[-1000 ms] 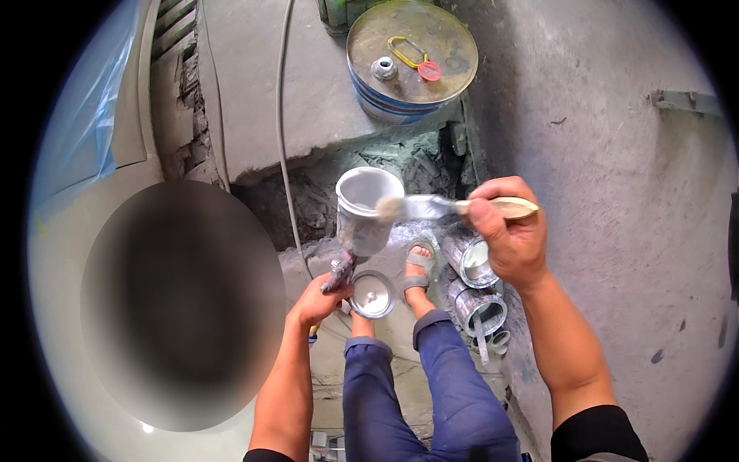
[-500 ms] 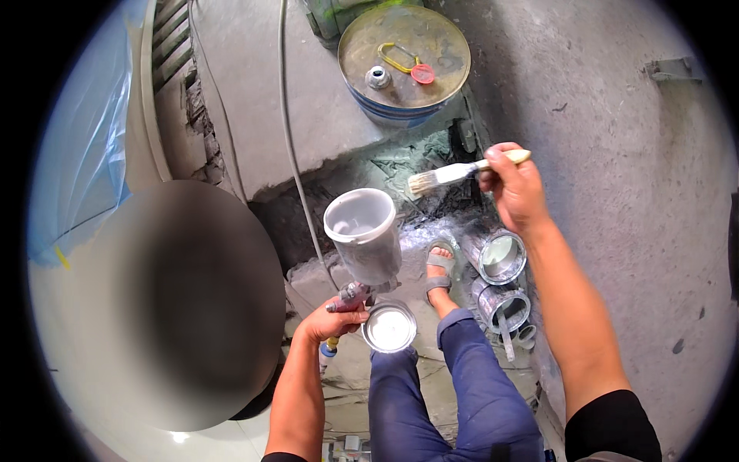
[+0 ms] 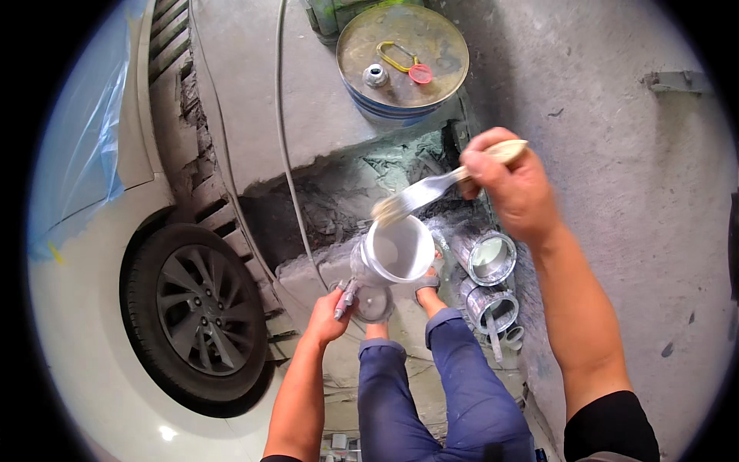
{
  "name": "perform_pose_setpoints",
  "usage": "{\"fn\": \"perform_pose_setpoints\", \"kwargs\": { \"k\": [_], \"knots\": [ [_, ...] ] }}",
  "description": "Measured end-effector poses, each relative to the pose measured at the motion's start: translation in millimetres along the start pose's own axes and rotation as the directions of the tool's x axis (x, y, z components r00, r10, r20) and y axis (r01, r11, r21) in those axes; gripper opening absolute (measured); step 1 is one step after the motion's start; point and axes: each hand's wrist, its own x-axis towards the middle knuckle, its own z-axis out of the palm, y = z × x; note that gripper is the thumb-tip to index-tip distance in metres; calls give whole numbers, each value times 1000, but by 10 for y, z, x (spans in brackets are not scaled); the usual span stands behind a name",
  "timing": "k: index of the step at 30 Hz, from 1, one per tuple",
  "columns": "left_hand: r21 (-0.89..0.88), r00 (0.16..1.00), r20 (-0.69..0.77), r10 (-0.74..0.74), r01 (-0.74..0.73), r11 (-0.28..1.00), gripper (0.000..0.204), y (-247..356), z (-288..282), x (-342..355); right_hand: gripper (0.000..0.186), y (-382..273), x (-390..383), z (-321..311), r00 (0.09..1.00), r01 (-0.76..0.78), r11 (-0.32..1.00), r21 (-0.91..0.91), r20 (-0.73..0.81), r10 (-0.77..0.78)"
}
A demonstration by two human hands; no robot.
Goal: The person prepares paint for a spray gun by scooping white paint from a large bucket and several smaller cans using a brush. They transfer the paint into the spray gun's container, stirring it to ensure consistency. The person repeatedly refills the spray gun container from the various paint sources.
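Observation:
My left hand (image 3: 329, 313) grips a spray gun (image 3: 348, 299) whose whitish plastic cup (image 3: 402, 248) is uncovered and tilted, its mouth facing up. Just below the cup is a round lid (image 3: 375, 303), close by my left fingers; whether they hold it I cannot tell. In my right hand (image 3: 509, 185) is a flat paintbrush (image 3: 423, 190) with a pale handle, pointing down to the left. Its bristles overlap the cup's far rim in the picture; whether they touch it I cannot tell.
Two open paint cans (image 3: 493, 259) stand by my foot, one with a stirring stick (image 3: 493, 336). A drum (image 3: 404, 58) carries a cap and a yellow-and-red piece. A car wheel (image 3: 202, 319), blue plastic sheeting (image 3: 88, 138) and a hose (image 3: 282, 115) lie to the left.
The brush has moved left and down toward the cup. The cup has swung right and tipped, so its inside shows more. The lid has shifted a little upward and left.

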Motion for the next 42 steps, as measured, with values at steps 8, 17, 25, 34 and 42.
{"fn": "perform_pose_setpoints", "kwargs": {
  "k": [8,17,25,34,42],
  "knots": [
    [155,963,-201,179,-149,977,14,-89,92,-12,20,227,-45,-378,922,-357,924,-137,-210,325],
    [281,856,-388,341,-243,928,27,-90,110,29,20,285,34,-396,931,-338,937,-87,-179,319],
    [181,884,-395,250,-192,964,13,-141,92,108,21,162,-96,-119,971,-228,967,-111,-95,218],
    [201,900,-380,213,-144,969,14,-108,45,142,11,101,-117,403,801,562,582,-587,560,-209],
    [259,875,-393,283,-190,947,28,-275,80,162,19,265,-172,444,702,473,626,-620,694,158]
  ]
}}
